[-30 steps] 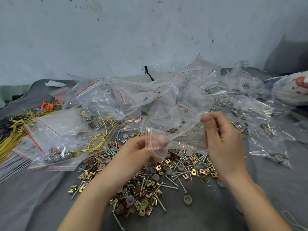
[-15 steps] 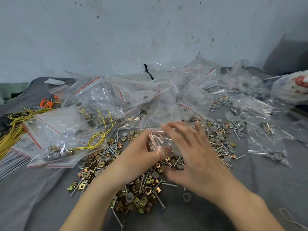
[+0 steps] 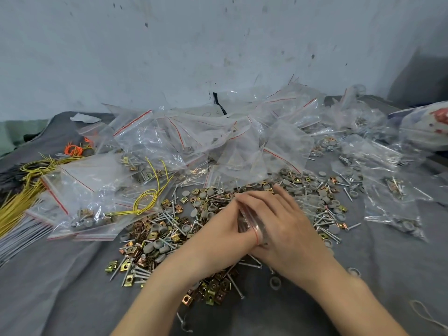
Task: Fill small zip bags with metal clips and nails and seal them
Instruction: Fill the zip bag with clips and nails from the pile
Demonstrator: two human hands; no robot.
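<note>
The left hand (image 3: pixel 223 226) pinches the small zip bag (image 3: pixel 252 224) from its own side, fingers curled onto the plastic. The right hand (image 3: pixel 291 229) lies across the bag from the other side with its fingers straight and close together, pointing away and a little leftward. As far as I can see, it grips nothing.

The bag is squeezed between the two palms, just above the heap. Its red strip shows at the near end, by the heel of the right palm, so the mouth seems to face back toward the person while the body runs away under the right fingers. I cannot tell whether the mouth is parted, or whether anything is inside.

Directly beneath lie the loose parts on the grey cloth (image 3: pixel 60 287). The brass clips (image 3: pixel 145 236) are thickest to the left and near side, with nails (image 3: pixel 167 217) strewn through them. Grey caps (image 3: pixel 334 204) are mixed in and spread out beyond the right fingers.

The flat right hand looks like the one to gather, while the left holds the mouth toward it. Filled bags (image 3: pixel 150 141) bank up behind, and a yellow wire (image 3: pixel 145 202) loops at the left.
</note>
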